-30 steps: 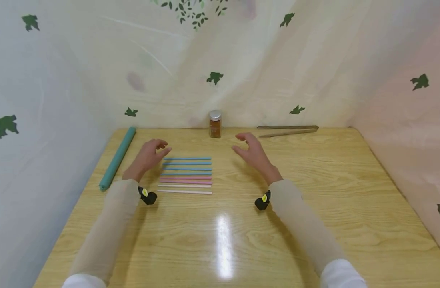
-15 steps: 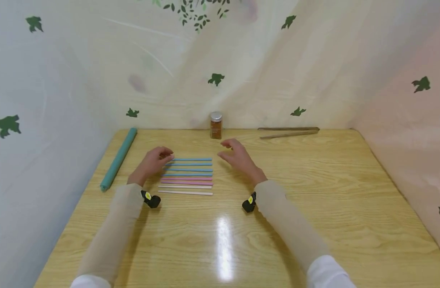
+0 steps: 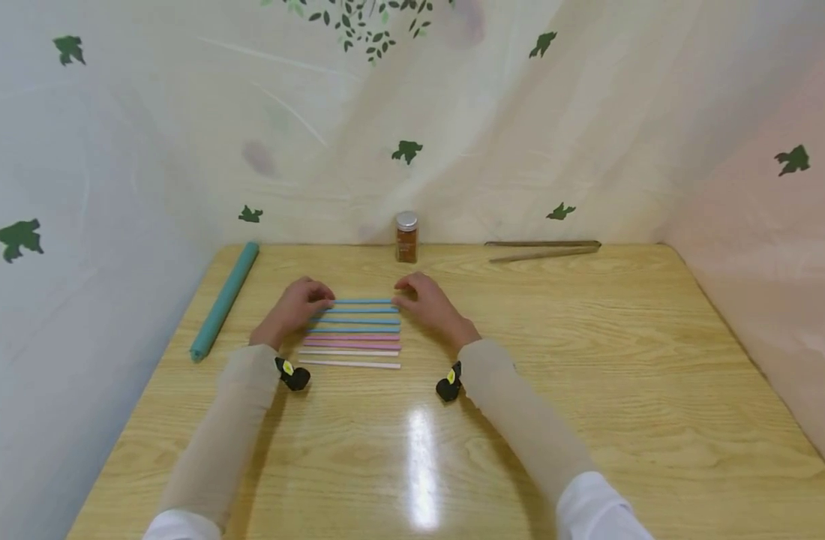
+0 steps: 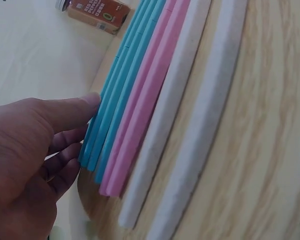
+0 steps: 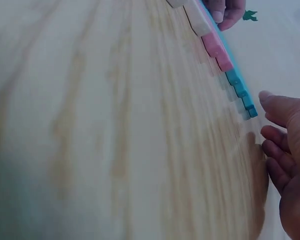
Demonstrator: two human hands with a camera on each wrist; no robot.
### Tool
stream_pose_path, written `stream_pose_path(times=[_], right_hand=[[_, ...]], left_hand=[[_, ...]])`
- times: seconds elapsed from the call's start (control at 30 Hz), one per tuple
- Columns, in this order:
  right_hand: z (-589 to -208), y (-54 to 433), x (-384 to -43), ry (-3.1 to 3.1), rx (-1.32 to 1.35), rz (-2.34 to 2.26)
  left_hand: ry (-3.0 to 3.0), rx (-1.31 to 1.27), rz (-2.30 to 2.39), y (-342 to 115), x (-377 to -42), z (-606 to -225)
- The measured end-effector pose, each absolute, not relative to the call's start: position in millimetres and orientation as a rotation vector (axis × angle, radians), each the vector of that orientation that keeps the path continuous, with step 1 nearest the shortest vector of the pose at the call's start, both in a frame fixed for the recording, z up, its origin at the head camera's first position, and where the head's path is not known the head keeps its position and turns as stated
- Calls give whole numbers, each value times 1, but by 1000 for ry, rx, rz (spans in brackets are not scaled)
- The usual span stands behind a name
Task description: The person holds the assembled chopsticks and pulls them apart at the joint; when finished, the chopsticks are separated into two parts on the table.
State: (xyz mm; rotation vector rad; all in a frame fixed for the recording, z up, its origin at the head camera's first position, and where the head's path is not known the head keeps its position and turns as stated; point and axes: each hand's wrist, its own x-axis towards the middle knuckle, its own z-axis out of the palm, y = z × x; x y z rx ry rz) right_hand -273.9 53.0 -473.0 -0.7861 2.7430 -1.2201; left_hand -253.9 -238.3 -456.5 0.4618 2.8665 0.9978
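Observation:
Thin sticks lie in a row on the wooden table: several blue sticks at the back, pink sticks (image 3: 352, 338) in the middle and white sticks (image 3: 348, 365) at the front. At the left end of the farthest blue stick (image 3: 364, 301), my left hand (image 3: 293, 306) has its thumb on the near side and its fingers curled behind, pinching it. My right hand (image 3: 426, 301) is at the stick's other end with thumb and fingers apart. In the right wrist view, a small gap shows between the right thumb (image 5: 277, 102) and the blue stick ends (image 5: 251, 111).
A spice jar (image 3: 406, 238) with a silver lid stands at the back edge, its label reading red pepper. A green roll (image 3: 224, 301) lies along the left edge. Brown tongs (image 3: 544, 253) lie at the back right. Cloth walls (image 3: 318, 150) enclose the table's back and sides.
My left hand has moved right onto the end of the farthest blue stick. My right hand has come left and down to the stick's right end. The sticks stay in their row.

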Motion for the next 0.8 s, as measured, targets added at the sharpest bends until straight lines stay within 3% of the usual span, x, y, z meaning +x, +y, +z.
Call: stream_pose_path(times=[0.5,0.8], right_hand=[[-465,53,-272,2784,-781,-1148],[-443,62,-266,2828,-742,-1113]], left_hand=[[2894,465,1021,-228,-256,-453],[2850,696,894,-208,-251,-420]])
